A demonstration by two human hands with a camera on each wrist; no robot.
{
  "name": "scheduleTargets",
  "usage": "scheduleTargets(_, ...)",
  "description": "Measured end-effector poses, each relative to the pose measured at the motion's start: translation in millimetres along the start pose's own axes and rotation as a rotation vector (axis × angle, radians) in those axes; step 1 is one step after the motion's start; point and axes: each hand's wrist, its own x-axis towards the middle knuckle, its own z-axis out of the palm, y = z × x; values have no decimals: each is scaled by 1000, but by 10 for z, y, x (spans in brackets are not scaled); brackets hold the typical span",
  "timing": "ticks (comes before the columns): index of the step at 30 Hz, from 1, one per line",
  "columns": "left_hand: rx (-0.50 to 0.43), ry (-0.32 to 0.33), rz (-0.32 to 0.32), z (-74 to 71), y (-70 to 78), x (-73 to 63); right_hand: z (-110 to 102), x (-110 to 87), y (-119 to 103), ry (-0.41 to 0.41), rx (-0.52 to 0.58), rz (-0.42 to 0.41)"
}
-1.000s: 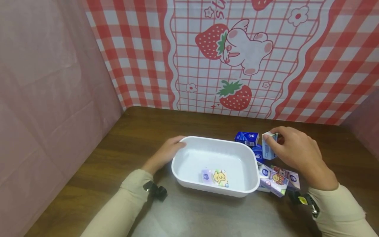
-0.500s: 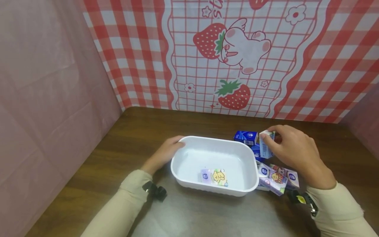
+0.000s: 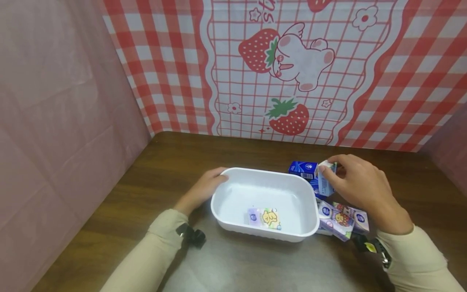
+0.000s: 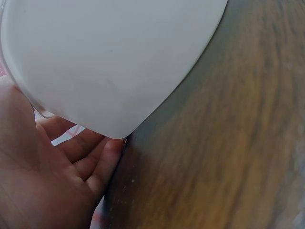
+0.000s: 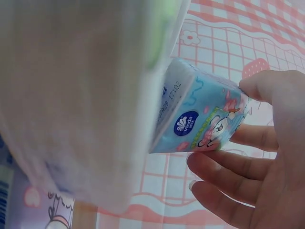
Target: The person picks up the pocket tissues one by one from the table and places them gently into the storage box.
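My left hand (image 3: 206,187) holds the left end of a white plastic basin (image 3: 218,219), thumb over the rim and fingers outside below it. In the left wrist view the fingertips touch the underside of the white wall. A purple tissue pack (image 3: 264,218) with a yellow bear lies inside the basin. Right of the basin, my right hand (image 3: 365,188) pinches the top end of a light-blue tissue pack (image 5: 207,114), which stands upright. Dark blue tissue packs (image 3: 303,168) sit just left of and behind it.
Purple tissue packs (image 3: 337,221) lie overlapped against the basin's right end, nearer me. In the right wrist view a blurred pack blocks the left side. The brown wooden table (image 3: 146,178) meets a red checked cloth (image 3: 175,81) at the back and a pink cloth on the left.
My right hand and the light-blue tissue pack have shifted slightly left, closer to the dark blue packs. My left hand and the basin stay in place.
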Motion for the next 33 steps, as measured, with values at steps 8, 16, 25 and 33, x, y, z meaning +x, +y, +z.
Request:
scheduleTargets(8, 7, -2, 1, -6, -13, -9, 15, -10, -9, 11, 1, -23)
scheduleTargets(16, 6, 9, 19, -3, -10, -12, -4, -9, -35, 16, 6, -41)
scheduleTargets(25, -3, -3, 15, -7, -8, 32, -51, -2, -98, 11, 0, -38)
scheduleTargets(33, -2, -3, -7, -9, 5, 6, -56, -26, -144, 36, 5, -70)
